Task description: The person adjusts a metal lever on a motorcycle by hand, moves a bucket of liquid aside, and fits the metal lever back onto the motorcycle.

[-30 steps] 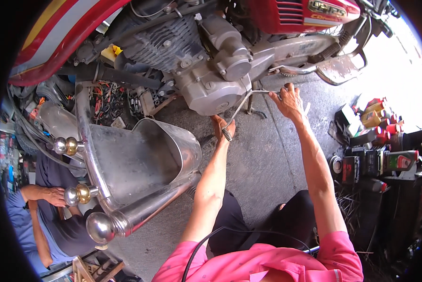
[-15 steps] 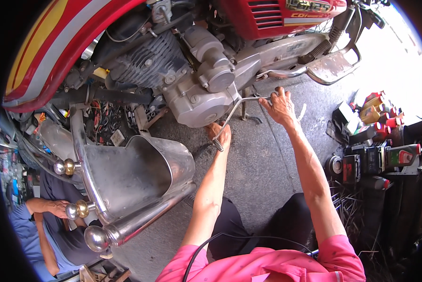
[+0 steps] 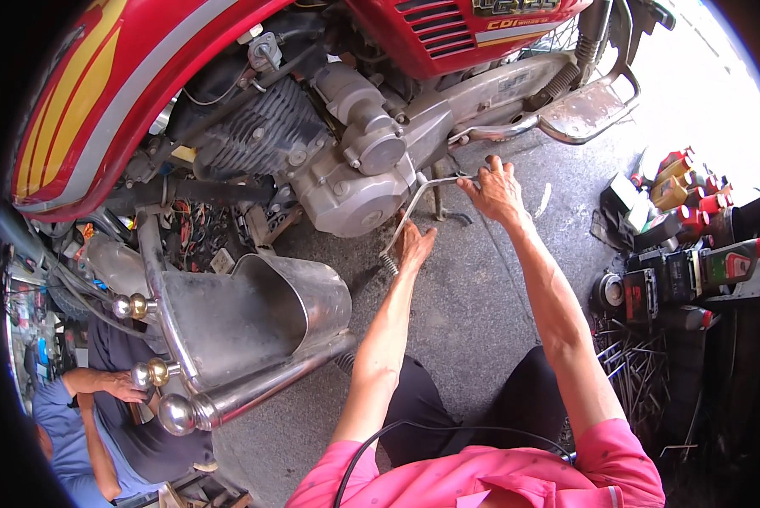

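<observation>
Below the engine, on the motorcycle's near side: right hand (image 3: 497, 193) curled round the right-hand end of a bent metal rod (image 3: 423, 195), thumb and fingers closing on it. Left hand (image 3: 415, 245) reaches up beneath the rounded engine cover (image 3: 363, 210), thumb raised and apart; its fingertips are obscured, so cannot tell whether it grips anything. Rod position: passes just beside the cover, then bends down to a ribbed or coiled tip (image 3: 389, 264) near the left wrist; whether it is joined to the engine is unclear. Likely reason for the 2-handed arrangement: the right hand takes the free end, where it can steady the angle, while the left works close to the casing. Behind the rod, a dark stand foot (image 3: 457, 218) shows above the concrete floor (image 3: 456, 305). Up and left: finned cylinder (image 3: 257, 131); up and right: footrest (image 3: 587, 114) and red side panel (image 3: 422, 38). Left of the hands, a chrome guard bar (image 3: 270, 378) with ball ends frames a curved metal sheet (image 3: 228, 309), presumably shielding the rider's legs. Outermost left, 1 co-worker's hand (image 3: 124, 385) near the balls; outermost right, bottles (image 3: 680, 190) grouped together, probably for easy reach, above loose thin rods (image 3: 638, 368).
</observation>
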The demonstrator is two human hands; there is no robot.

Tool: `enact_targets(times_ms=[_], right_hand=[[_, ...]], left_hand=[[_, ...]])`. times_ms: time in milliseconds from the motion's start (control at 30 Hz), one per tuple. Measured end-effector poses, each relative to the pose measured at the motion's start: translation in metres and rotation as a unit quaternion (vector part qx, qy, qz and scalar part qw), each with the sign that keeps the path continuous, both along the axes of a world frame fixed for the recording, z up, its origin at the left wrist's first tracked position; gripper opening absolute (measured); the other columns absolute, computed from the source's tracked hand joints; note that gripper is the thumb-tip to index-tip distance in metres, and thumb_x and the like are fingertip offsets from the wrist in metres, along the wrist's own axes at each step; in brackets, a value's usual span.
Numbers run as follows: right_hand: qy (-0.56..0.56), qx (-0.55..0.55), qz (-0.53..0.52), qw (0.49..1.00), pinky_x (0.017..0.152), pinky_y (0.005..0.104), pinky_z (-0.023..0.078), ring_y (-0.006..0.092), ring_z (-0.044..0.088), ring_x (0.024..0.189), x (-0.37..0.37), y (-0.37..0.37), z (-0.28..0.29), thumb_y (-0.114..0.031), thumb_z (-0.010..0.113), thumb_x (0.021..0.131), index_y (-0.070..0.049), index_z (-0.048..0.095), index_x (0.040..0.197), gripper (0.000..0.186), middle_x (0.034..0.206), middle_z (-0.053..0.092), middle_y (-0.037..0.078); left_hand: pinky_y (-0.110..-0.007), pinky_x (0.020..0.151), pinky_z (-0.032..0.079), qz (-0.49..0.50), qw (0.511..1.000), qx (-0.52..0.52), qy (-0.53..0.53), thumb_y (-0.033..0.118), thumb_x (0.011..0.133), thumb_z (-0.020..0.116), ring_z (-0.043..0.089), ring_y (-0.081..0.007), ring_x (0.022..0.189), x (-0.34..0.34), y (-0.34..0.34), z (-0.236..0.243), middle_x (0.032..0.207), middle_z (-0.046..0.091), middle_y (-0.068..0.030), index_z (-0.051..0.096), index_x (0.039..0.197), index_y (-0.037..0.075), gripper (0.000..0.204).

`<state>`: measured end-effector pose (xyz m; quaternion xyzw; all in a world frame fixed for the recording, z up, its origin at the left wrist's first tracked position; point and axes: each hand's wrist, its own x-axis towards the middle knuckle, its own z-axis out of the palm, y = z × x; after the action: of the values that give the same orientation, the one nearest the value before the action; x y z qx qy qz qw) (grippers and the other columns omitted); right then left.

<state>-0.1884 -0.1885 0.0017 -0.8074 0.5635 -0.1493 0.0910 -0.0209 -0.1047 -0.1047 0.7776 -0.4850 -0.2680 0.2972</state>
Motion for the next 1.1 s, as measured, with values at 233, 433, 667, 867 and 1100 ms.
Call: enact_targets(times_ms=[233,433,667,867,1100], right_hand=[[0.009,0.006,-0.005,1.000,0.083,0.0457,0.044,0.0402,0.044,0.104,0.003,-0.003,-0.001,-0.055,0.049,0.082,0.003,0.061,0.090,0.059,0.121,0.043,0.021],[0.044,0.015,-0.011,0.999,0.081,0.0424,0.046,0.0355,0.044,0.102,0.003,-0.003,0.002,-0.056,0.047,0.083,0.001,0.062,0.092,0.060,0.113,0.044,0.017],[0.042,0.014,-0.007,0.999,0.082,0.0424,0.046,0.0353,0.044,0.103,0.012,0.001,0.008,-0.055,0.048,0.083,0.001,0.062,0.093,0.059,0.115,0.044,0.017],[0.040,0.014,-0.015,0.999,0.082,0.0430,0.046,0.0358,0.044,0.104,0.003,0.000,0.005,-0.054,0.049,0.083,0.001,0.062,0.093,0.057,0.115,0.044,0.018],[0.032,0.020,-0.013,0.999,0.082,0.0426,0.046,0.0360,0.044,0.104,0.005,0.000,0.004,-0.054,0.050,0.082,0.001,0.063,0.092,0.057,0.117,0.044,0.017]], left_hand=[[-0.042,0.105,0.025,0.059,0.992,-0.087,-0.074,0.015,0.070,0.066,0.030,-0.0409,0.124,0.022,0.008,-0.024,0.134,0.029,-0.0299,0.017,0.135,-0.004,0.084],[-0.052,0.106,0.017,0.088,0.988,0.056,-0.111,0.013,0.069,0.064,0.015,-0.0499,0.128,0.032,0.013,-0.023,0.137,0.013,-0.0359,0.020,0.138,0.005,0.082],[-0.052,0.097,0.032,0.091,0.970,0.056,-0.218,0.021,0.069,0.064,0.018,-0.0422,0.130,0.035,0.011,-0.036,0.138,0.020,-0.0287,0.020,0.137,0.007,0.082],[-0.053,0.092,0.035,0.036,0.966,0.021,-0.255,0.023,0.067,0.067,0.029,-0.0410,0.124,0.017,0.008,-0.021,0.133,0.032,-0.0264,0.021,0.132,-0.006,0.084],[-0.051,0.104,0.023,-0.025,0.985,0.060,-0.162,0.030,0.070,0.067,0.020,-0.0402,0.130,0.021,0.008,-0.008,0.139,0.023,-0.0269,0.008,0.138,-0.003,0.096]])
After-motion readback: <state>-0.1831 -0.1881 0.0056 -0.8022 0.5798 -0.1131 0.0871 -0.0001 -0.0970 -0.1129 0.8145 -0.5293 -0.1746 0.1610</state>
